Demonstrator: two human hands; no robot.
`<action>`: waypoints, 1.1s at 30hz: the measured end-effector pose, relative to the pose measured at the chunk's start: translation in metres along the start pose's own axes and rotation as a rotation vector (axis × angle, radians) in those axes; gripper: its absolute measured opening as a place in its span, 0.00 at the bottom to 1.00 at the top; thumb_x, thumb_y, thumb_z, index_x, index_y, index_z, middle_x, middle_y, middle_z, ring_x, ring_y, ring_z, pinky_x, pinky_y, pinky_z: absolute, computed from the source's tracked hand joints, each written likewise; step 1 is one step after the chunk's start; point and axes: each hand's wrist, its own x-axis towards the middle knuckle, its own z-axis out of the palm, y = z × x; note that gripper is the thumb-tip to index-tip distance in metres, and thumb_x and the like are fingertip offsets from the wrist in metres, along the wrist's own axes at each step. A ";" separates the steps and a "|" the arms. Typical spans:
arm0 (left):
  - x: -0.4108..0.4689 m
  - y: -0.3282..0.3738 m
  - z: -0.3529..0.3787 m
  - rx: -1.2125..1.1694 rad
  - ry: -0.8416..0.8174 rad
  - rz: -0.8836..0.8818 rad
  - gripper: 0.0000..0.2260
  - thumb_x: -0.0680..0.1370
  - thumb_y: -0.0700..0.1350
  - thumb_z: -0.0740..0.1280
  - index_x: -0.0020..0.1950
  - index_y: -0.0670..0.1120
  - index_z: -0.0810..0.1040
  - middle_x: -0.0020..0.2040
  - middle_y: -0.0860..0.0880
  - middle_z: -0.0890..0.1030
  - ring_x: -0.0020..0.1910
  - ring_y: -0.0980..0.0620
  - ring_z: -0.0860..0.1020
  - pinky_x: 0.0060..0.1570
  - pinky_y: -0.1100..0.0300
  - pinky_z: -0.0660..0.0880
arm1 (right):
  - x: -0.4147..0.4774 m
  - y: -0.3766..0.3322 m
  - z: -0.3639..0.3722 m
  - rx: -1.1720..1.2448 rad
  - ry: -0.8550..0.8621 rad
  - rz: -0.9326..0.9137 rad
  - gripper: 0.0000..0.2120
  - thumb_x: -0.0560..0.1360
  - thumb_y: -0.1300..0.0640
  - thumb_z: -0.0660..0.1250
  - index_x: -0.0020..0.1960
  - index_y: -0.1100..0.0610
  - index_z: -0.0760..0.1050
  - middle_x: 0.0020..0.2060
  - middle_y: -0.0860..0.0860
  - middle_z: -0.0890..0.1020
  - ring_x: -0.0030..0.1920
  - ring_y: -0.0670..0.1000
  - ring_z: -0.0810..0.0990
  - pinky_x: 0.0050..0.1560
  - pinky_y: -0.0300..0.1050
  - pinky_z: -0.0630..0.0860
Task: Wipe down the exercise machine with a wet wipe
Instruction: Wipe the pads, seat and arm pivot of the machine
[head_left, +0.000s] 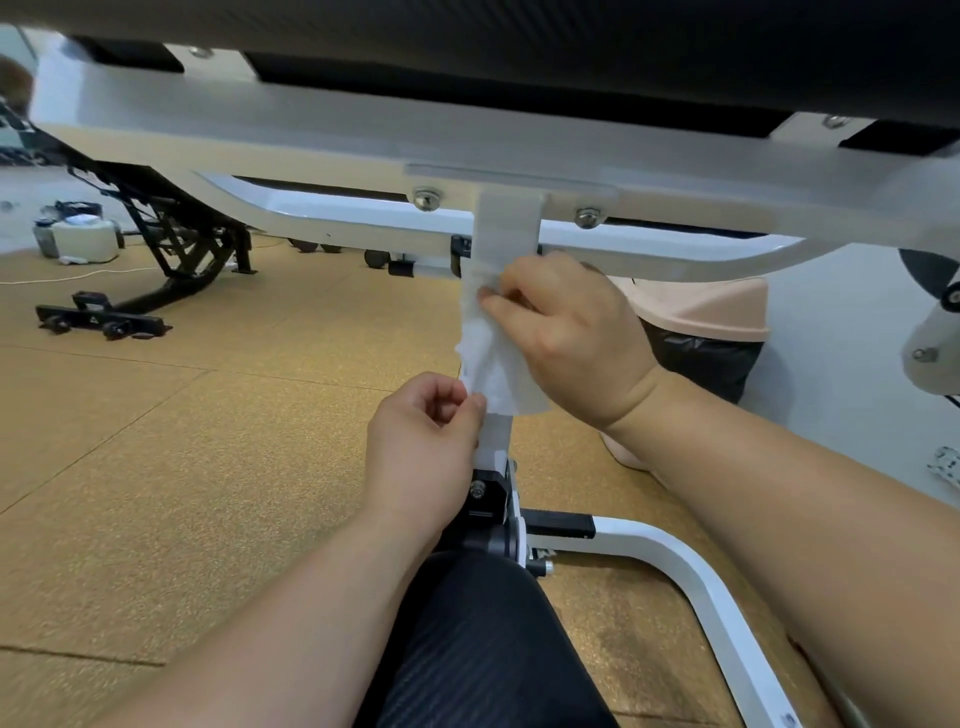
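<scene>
A white exercise machine frame (322, 140) spans the top of the head view, with a black pad above it. A white upright post (506, 236) drops from the frame toward a black joint near the floor. A white wet wipe (493, 358) is wrapped around this post. My right hand (566, 332) pinches the wipe's upper part against the post. My left hand (421, 441) pinches the wipe's lower edge, just left of the post.
A white floor bar (696, 582) of the machine curves toward the lower right. A pink bin with a black liner (711, 332) stands behind my right hand. A black bench (156, 244) and white containers (83, 236) sit at the far left on the cork-coloured floor (182, 426).
</scene>
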 end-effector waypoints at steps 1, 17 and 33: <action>-0.001 0.000 -0.001 -0.003 0.002 -0.002 0.05 0.78 0.43 0.72 0.42 0.47 0.80 0.34 0.48 0.78 0.42 0.37 0.81 0.45 0.46 0.80 | -0.005 -0.001 0.001 0.002 -0.014 -0.040 0.08 0.78 0.68 0.68 0.56 0.66 0.82 0.49 0.61 0.83 0.42 0.62 0.80 0.38 0.55 0.77; 0.000 -0.010 -0.010 0.181 0.013 -0.040 0.08 0.78 0.40 0.65 0.48 0.53 0.79 0.44 0.52 0.81 0.34 0.51 0.76 0.38 0.58 0.71 | -0.022 0.016 0.001 -0.148 -0.514 -0.174 0.45 0.81 0.29 0.44 0.83 0.62 0.42 0.82 0.62 0.42 0.81 0.61 0.34 0.81 0.60 0.37; -0.001 -0.012 -0.011 -0.150 0.068 -0.242 0.21 0.78 0.47 0.50 0.50 0.43 0.83 0.43 0.45 0.86 0.41 0.46 0.82 0.42 0.52 0.75 | -0.086 0.008 0.001 0.040 -0.693 -0.727 0.31 0.86 0.45 0.49 0.83 0.58 0.47 0.83 0.57 0.48 0.83 0.56 0.42 0.81 0.57 0.35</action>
